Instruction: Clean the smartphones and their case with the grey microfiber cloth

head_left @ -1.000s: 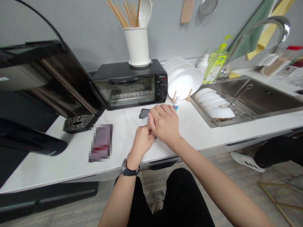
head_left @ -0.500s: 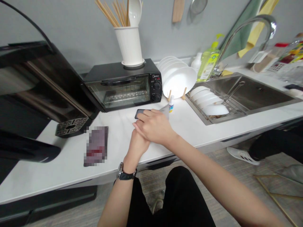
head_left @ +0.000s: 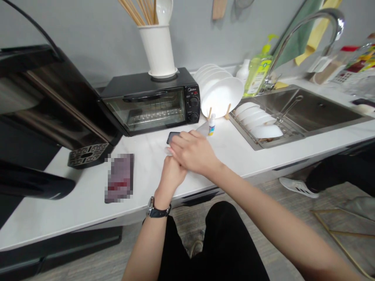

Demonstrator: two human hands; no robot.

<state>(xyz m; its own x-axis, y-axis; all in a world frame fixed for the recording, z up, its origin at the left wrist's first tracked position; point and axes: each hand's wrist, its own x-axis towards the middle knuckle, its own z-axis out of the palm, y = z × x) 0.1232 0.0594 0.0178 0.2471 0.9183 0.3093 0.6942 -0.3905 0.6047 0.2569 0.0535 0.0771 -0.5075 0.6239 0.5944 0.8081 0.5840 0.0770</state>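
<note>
My left hand [head_left: 172,171], with a black-strapped watch [head_left: 158,208] on its wrist, is over the counter's front part, and its fingers are mostly hidden. Across it lies my right hand [head_left: 195,152], its bent fingers closed over the left hand. A small pale edge shows by the fingertips; I cannot make out what it is. Just behind the hands, a flat dark object [head_left: 172,137] is partly covered. Beyond the right hand's knuckles are a greyish, thin-looking piece [head_left: 202,128] and a small white bottle [head_left: 211,125] with a blue and yellow label.
Behind stands a black toaster oven [head_left: 152,107] carrying a white utensil cup [head_left: 156,50]. White plates [head_left: 222,95], a soap bottle [head_left: 258,76] and a sink [head_left: 310,113] with bowls [head_left: 266,130] are rightward. Leftward are a black machine [head_left: 79,105] and a blurred packet [head_left: 120,177].
The view has tilted slightly, so the counter things sit a little higher. My right hand has shifted slightly over the left; both stay together.
</note>
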